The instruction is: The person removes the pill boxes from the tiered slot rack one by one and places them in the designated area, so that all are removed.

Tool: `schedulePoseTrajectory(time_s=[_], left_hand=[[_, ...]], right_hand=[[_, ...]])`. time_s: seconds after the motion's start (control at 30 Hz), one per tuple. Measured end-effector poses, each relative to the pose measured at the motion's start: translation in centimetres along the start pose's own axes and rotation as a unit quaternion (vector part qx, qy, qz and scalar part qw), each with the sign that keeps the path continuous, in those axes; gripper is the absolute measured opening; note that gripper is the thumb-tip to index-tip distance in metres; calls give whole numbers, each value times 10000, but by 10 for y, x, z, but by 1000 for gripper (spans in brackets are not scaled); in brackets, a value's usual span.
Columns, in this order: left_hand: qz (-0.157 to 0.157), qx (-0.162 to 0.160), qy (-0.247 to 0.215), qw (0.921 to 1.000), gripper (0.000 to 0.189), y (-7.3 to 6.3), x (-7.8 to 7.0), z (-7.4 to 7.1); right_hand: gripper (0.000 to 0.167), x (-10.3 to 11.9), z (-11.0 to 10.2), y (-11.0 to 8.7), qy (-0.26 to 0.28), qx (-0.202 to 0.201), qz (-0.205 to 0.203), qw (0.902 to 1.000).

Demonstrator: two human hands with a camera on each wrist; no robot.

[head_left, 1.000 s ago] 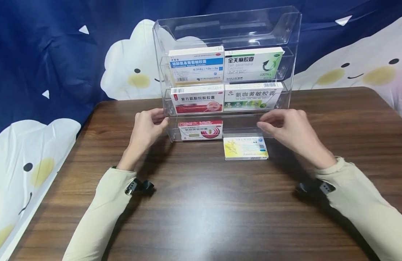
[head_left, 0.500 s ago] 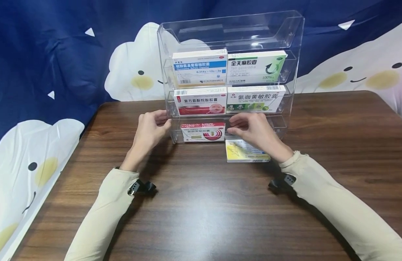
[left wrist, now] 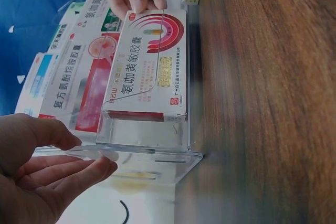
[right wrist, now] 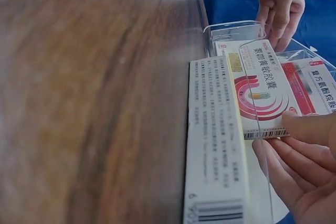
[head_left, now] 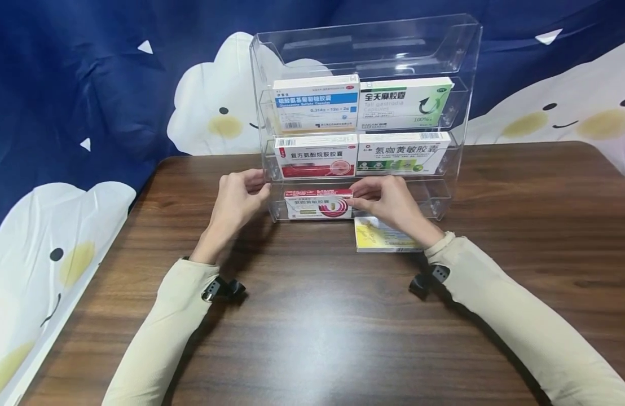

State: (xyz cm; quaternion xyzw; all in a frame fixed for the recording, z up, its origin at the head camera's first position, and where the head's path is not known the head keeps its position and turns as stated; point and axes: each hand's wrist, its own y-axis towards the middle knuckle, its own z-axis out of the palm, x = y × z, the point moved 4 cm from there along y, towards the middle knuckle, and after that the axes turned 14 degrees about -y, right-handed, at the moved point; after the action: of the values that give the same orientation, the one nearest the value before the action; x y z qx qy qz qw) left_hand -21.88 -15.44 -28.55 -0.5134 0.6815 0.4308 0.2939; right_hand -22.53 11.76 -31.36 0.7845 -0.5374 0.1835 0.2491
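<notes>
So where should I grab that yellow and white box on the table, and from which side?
Probably across its two short ends, thumb opposite fingers, from above. The yellow and white box lies flat on the table, its underside blocked, and its far long side sits close to the clear rack.

The far left blue box (head_left: 316,106) says 硫酸氨基葡萄糖胶囊 and "0.314g". The far right green box (head_left: 405,105) says 全天麻胶囊 and "100%". In the middle row, the left red box (head_left: 316,159) says 复方氨酚烷胺胶囊 and the right white box (head_left: 401,154) says 氨咖黄敏胶囊. The near left box (left wrist: 147,66) says 氨咖黄敏胶囊 and 白云山. Tiny words on the yellow box (head_left: 375,237) are too blurry.
</notes>
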Motion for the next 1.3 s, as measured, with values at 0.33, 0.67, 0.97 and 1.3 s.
schedulePoseTrajectory(time_s=[0.33,0.67,0.97,1.3], left_hand=[[79,-12,53,10000,31,0,0,1],[89,15,116,9999,32,1,-1,2],[111,45,92,9999,32,-1,0,0],[82,27,44,10000,32,0,1,1]], right_hand=[[22,-2,-7,0,-151,-245,-288,9992],[24,9,-33,-8,36,-739,-271,9969],[20,16,-20,-23,510,-147,-300,9981],[20,7,1,-34,931,588,218,9937]])
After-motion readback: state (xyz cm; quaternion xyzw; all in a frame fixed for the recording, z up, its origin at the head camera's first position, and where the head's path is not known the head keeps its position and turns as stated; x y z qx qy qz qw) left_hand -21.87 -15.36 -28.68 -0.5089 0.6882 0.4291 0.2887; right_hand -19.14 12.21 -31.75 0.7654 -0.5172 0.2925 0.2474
